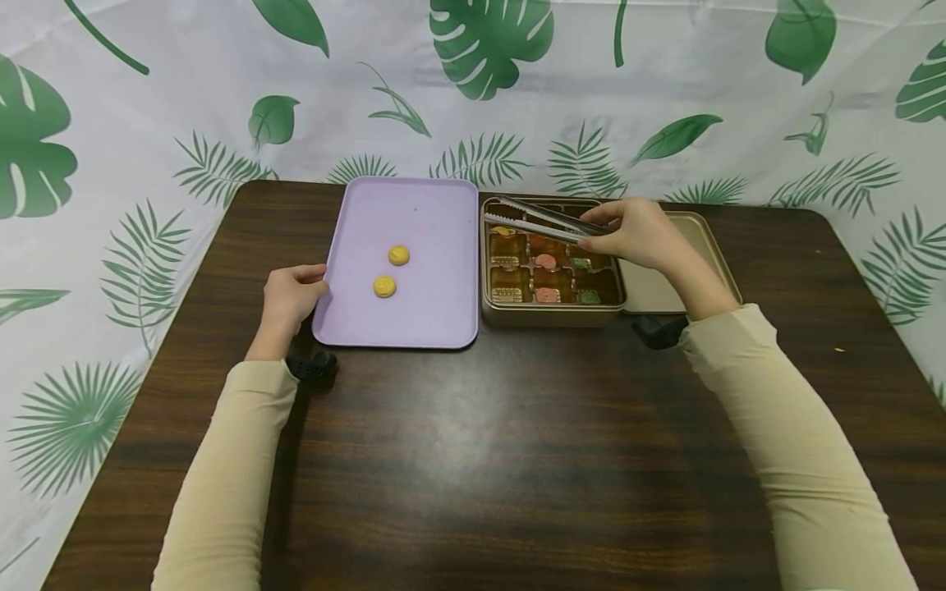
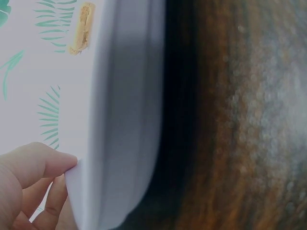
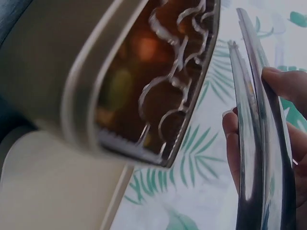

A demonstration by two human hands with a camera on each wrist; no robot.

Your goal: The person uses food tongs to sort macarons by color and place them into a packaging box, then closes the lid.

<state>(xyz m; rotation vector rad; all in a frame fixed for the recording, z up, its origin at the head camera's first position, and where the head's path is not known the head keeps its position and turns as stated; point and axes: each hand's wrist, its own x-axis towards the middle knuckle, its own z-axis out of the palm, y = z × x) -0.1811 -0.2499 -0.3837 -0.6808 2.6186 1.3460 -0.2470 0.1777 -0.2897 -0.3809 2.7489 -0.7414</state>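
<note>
My left hand (image 1: 288,300) pinches the left rim of a lilac tray (image 1: 436,316), thumb on top; the left wrist view shows thumb and fingers at its edge. Two round yellow cookies (image 1: 392,271) lie on the tray. My right hand (image 1: 639,234) holds metal tongs (image 1: 550,222) over a gold tin box (image 1: 554,316). The tongs point left, their tips slightly apart above the box's upper left part, with nothing visible between them. Clear-walled compartments in the box hold pink cookies (image 1: 547,295), green cookies (image 1: 589,297) and a yellow piece (image 1: 504,231) under the tongs.
The tin's lid (image 1: 650,287) lies flat against the box's right side, partly behind my right forearm. Dark wood table (image 1: 473,460) spreads in front. A white cloth with green leaves (image 1: 399,57) hangs behind. A small crumb (image 1: 838,350) lies at right.
</note>
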